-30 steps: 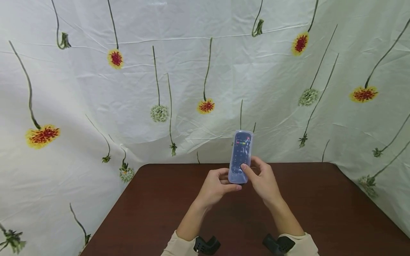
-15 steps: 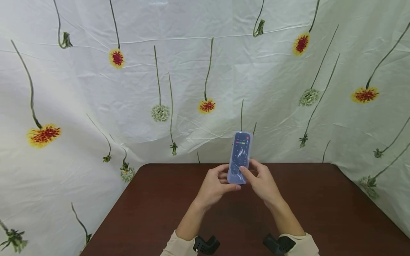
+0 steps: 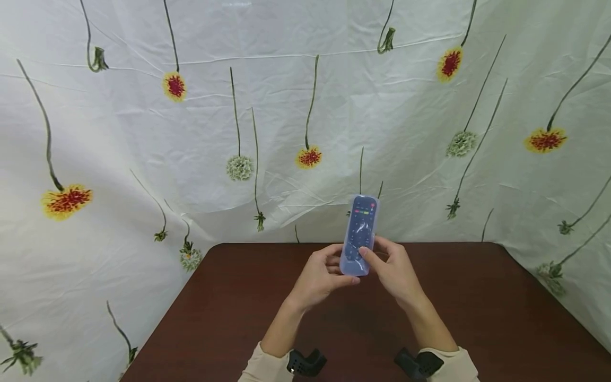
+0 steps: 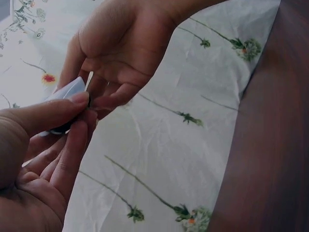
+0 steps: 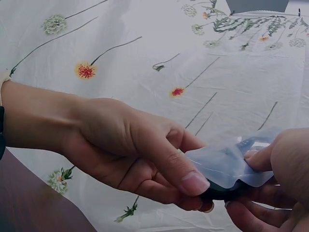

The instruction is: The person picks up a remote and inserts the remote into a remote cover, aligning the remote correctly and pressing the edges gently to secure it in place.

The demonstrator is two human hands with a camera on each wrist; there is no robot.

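Note:
A dark remote control (image 3: 360,228) with small colored buttons is held upright above the table, tilted slightly right, in a translucent bluish-white cover (image 3: 355,268). My left hand (image 3: 319,276) grips its lower end, thumb at the bottom edge and fingers behind. My right hand (image 3: 392,265) pinches the right side, its thumb lying on the cover's front over the lower buttons. In the right wrist view the cover's edge (image 5: 217,166) stands a little away from the remote's dark end beneath it. The fingers behind the remote are partly hidden.
A dark reddish-brown table (image 3: 248,297) lies under both forearms. Behind and around it hangs a white cloth (image 3: 200,132) printed with flowers. Each wrist carries a black strap-on device, one of them on the left wrist (image 3: 306,363).
Both hands keep their hold on the covered remote. It has shifted and tilted only slightly, and the right thumb has slid a little across its lower front.

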